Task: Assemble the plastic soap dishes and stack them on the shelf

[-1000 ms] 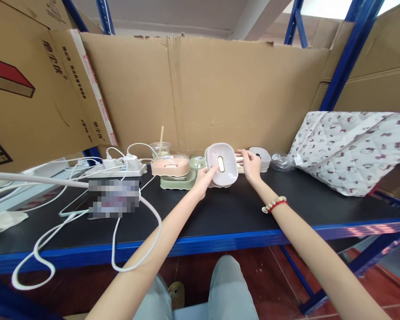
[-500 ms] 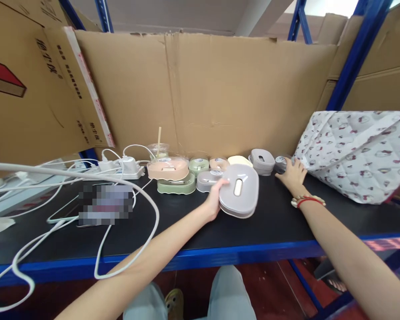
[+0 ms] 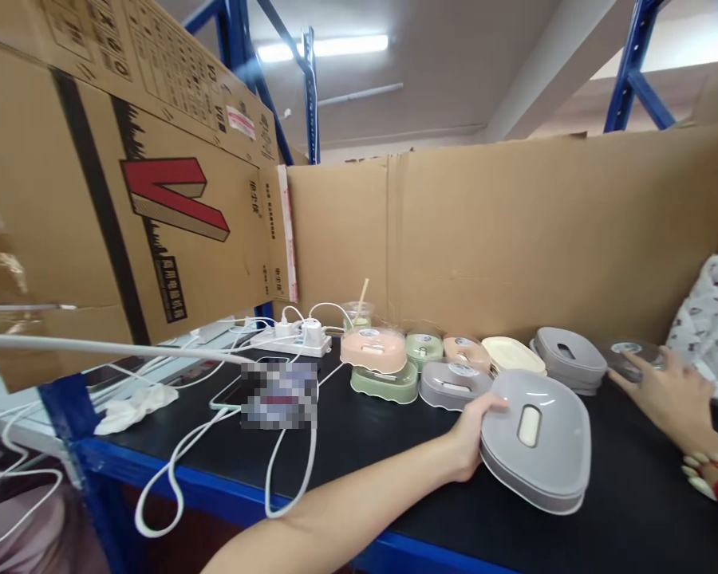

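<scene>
My left hand (image 3: 475, 434) is closed on the left edge of a grey plastic dish (image 3: 550, 474) with rounded corners and an oval slot in the middle. It looks like a small stack, held tilted above the black tabletop. On the far right my right hand (image 3: 673, 399) has its fingers spread at a clear plastic lid (image 3: 628, 351) bearing a round label; I cannot tell whether they touch. Between the hands, farther back, stands a pile of grey dishes (image 3: 574, 359). Cream dishes (image 3: 513, 353) are stacked beside it. A lidded grey box (image 3: 448, 387) sits just behind my left hand.
Lidded pink (image 3: 374, 355) and green boxes (image 3: 386, 387) are stacked left of centre, near a cup with a straw (image 3: 359, 315). A power strip (image 3: 299, 341), white cables and a phone (image 3: 278, 395) lie on the left. A cardboard wall (image 3: 484, 231) closes the back.
The view has turned left and come closer. My left hand still holds the grey dish. My right hand remains by the clear lid with its fingers spread.
</scene>
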{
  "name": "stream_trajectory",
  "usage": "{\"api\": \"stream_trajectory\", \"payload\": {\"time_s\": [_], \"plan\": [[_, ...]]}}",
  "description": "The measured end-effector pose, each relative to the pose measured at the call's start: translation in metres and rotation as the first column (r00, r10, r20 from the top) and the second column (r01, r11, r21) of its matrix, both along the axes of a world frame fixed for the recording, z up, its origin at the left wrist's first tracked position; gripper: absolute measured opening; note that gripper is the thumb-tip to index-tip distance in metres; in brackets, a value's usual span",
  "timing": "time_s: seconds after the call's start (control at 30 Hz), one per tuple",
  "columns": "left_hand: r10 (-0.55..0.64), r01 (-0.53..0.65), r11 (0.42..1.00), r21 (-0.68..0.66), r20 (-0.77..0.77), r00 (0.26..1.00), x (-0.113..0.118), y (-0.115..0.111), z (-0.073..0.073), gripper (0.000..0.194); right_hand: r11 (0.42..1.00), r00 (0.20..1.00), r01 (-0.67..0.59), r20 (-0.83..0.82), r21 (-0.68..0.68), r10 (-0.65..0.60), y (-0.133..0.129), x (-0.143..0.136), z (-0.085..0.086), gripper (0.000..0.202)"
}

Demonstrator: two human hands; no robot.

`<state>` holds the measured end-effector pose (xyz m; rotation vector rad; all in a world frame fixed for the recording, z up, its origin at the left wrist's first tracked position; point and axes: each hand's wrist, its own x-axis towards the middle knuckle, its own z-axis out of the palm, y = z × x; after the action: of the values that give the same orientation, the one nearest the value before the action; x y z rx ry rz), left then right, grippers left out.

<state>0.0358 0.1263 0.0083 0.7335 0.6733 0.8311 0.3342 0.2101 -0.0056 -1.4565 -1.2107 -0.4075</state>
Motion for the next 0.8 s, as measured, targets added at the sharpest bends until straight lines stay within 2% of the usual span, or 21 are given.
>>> {"api": "stream_trajectory", "payload": {"time_s": [0.1, 0.17, 0.27, 0.33, 0.43, 0.5, 0.6, 0.8], "plan": [[0.114, -0.114, 0.99, 0.084, 0.003, 0.993, -0.007, 0.005, 0.012, 0.017, 0.99, 0.991, 0.082, -0.113, 0.114, -0.069, -0.019, -0.032, 0.021, 0.08], [0.192, -0.196, 0.967, 0.163, 0.041, 0.98, -0.014, 0.009, 0.022, 0.023, 0.98, 0.975, 0.079, -0.221, 0.183, -0.037, -0.031, -0.058, 0.038, 0.077], [0.256, -0.269, 0.933, 0.241, 0.084, 0.963, -0.025, 0.014, 0.035, 0.039, 0.963, 0.936, -0.021, -0.334, 0.27, 0.114, -0.043, -0.103, 0.058, 0.08], [0.319, -0.333, 0.904, 0.268, 0.096, 0.943, -0.031, 0.019, 0.037, 0.042, 0.933, 0.913, -0.171, -0.306, 0.318, 0.271, -0.044, -0.136, 0.065, 0.082], [0.393, -0.384, 0.86, 0.337, 0.044, 0.919, -0.036, 0.025, 0.032, 0.04, 0.838, 0.839, -0.486, -0.135, 0.249, 0.527, -0.039, -0.181, 0.067, 0.069], [0.394, -0.378, 0.847, 0.374, 0.035, 0.918, -0.037, 0.028, 0.029, 0.041, 0.768, 0.78, -0.598, -0.054, 0.228, 0.624, -0.037, -0.202, 0.064, 0.061], [0.332, -0.329, 0.851, 0.41, 0.066, 0.941, -0.039, 0.028, 0.028, 0.043, 0.732, 0.754, -0.643, 0.018, 0.227, 0.657, -0.037, -0.219, 0.056, 0.054], [0.333, -0.363, 0.849, 0.384, 0.145, 0.932, -0.038, 0.024, 0.035, 0.044, 0.774, 0.792, -0.609, 0.072, 0.174, 0.606, -0.044, -0.215, 0.04, 0.05]]}}
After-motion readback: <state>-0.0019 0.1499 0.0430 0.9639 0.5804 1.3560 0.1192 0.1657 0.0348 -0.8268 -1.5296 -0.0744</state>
